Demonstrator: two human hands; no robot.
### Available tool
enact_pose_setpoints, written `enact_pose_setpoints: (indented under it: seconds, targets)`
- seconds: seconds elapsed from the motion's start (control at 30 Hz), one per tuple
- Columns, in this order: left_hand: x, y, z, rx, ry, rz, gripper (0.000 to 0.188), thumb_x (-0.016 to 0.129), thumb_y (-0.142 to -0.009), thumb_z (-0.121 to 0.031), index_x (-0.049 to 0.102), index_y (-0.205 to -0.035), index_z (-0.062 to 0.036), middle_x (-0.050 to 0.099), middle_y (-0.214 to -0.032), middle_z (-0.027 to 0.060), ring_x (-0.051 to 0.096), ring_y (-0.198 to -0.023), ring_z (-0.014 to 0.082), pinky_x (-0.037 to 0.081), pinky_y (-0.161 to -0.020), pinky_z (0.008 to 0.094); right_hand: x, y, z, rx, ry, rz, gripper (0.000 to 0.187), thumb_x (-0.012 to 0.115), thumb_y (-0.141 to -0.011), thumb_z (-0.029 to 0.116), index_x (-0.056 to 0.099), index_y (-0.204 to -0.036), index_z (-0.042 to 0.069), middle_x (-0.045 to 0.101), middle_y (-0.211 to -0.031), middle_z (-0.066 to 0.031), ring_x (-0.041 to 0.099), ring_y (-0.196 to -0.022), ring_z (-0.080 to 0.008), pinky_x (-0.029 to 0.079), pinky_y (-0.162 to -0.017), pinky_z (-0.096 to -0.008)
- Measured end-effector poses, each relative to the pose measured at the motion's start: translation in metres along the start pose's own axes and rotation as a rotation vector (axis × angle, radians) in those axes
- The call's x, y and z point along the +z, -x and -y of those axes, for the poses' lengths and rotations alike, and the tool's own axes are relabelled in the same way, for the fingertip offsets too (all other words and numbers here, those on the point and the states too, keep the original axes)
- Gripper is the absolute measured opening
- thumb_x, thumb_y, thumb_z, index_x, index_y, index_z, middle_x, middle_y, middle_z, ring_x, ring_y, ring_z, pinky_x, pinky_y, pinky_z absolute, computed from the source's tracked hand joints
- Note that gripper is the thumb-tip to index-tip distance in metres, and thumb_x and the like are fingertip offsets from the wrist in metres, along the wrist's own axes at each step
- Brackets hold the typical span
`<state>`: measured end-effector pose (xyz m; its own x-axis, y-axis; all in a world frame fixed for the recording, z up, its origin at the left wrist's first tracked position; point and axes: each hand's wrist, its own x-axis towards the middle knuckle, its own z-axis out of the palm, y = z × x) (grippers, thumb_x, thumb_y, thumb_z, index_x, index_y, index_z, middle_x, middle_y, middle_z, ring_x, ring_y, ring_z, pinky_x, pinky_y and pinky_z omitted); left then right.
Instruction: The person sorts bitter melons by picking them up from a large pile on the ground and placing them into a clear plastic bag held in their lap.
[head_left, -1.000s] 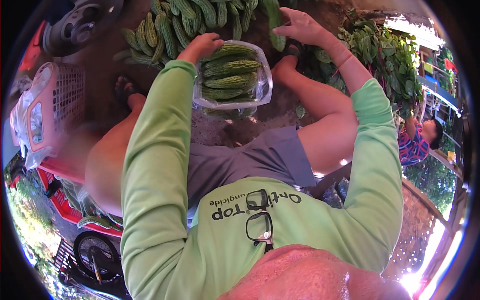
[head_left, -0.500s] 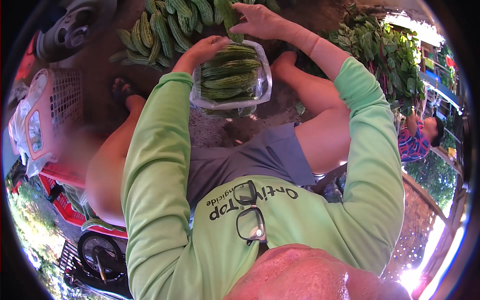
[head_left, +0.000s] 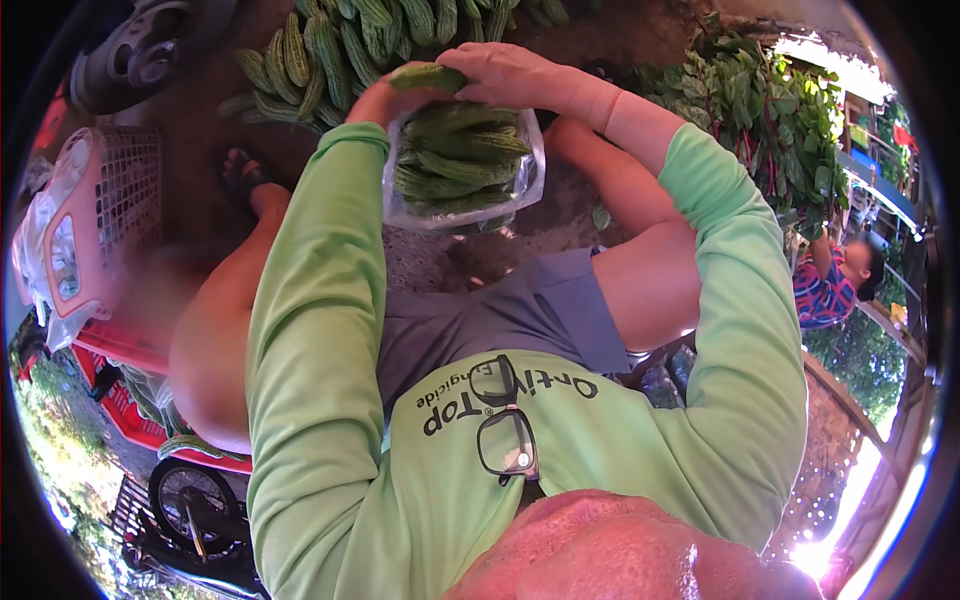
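Observation:
A long, ridged bitter gourd (head_left: pixel 428 77) lies across both my hands at the far edge of a clear plastic bag (head_left: pixel 436 217). My left hand (head_left: pixel 392 95) is closed round its left part. My right hand (head_left: pixel 492 74) grips its right end, and the fingers there are partly hidden. The bag stands with its mouth open between my legs, and several bitter gourds (head_left: pixel 455 165) lie stacked lengthwise inside it. Beyond my hands, a pile of bitter gourds (head_left: pixel 325 55) spreads over the ground.
Leafy greens with reddish stems (head_left: pixel 755 110) are heaped at the right, near another person (head_left: pixel 830 285). At the left stand a pink plastic basket (head_left: pixel 130 190) holding plastic bags and a red crate (head_left: pixel 130 410) with gourds. A motorcycle wheel (head_left: pixel 195 508) shows lower left.
My right hand has brought the gourd down and left, turning it from upright to crosswise. My left hand has moved left from the bag's rim and taken hold of it too.

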<state>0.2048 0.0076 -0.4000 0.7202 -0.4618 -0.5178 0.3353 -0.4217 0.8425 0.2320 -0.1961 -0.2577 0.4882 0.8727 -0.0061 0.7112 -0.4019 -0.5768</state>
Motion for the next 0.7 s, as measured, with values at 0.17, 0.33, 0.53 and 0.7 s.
enact_pose_setpoints:
  seconds: [0.17, 0.33, 0.53, 0.7]
  targets:
    - [-0.027, -0.005, -0.02, 0.041, 0.231, 0.149, 0.034, 0.073, -0.097, -0.022, 0.069, -0.125, -0.0041, 0.074, -0.111, 0.0017, 0.067, -0.097, 0.0103, 0.053, -0.088, 0.0284, 0.017, 0.012, -0.005, 0.189, 0.301, 0.391, 0.045, 0.067, -0.091, 0.012, 0.058, -0.135, 0.009, 0.071, -0.113, -0.0155, 0.073, -0.096, -0.0368, 0.06, -0.077, -0.0481]
    - [-0.047, 0.002, -0.038, 0.091, -0.321, 0.016, 0.031, 0.075, -0.094, -0.025, 0.073, -0.116, -0.004, 0.075, -0.1, 0.0068, 0.068, -0.093, 0.0155, 0.053, -0.086, 0.033, 0.04, 0.016, -0.006, 0.103, 0.333, 0.144, 0.041, 0.064, -0.094, 0.013, 0.057, -0.135, 0.01, 0.072, -0.11, -0.0128, 0.074, -0.093, -0.0349, 0.062, -0.073, -0.0455]
    - [-0.032, 0.021, -0.057, 0.122, -0.678, -0.223, 0.029, 0.073, -0.09, -0.03, 0.072, -0.108, -0.0069, 0.074, -0.104, 0.0181, 0.07, -0.097, 0.037, 0.055, -0.085, 0.044, 0.059, 0.01, 0.007, 0.152, 0.62, 0.33, 0.033, 0.06, -0.093, 0.008, 0.059, -0.126, 0.004, 0.069, -0.112, -0.0143, 0.076, -0.092, -0.0289, 0.063, -0.067, -0.0377]
    - [-0.018, 0.035, -0.044, 0.275, -0.804, -0.397, 0.031, 0.073, -0.089, -0.033, 0.068, -0.104, -0.0066, 0.073, -0.103, 0.019, 0.068, -0.097, 0.0414, 0.054, -0.083, 0.0474, 0.073, 0.0, 0.015, 0.32, 0.328, 0.156, 0.024, 0.057, -0.093, 0.014, 0.075, -0.104, 0.002, 0.075, -0.094, -0.0153, 0.075, -0.092, -0.034, 0.061, -0.082, -0.0461]
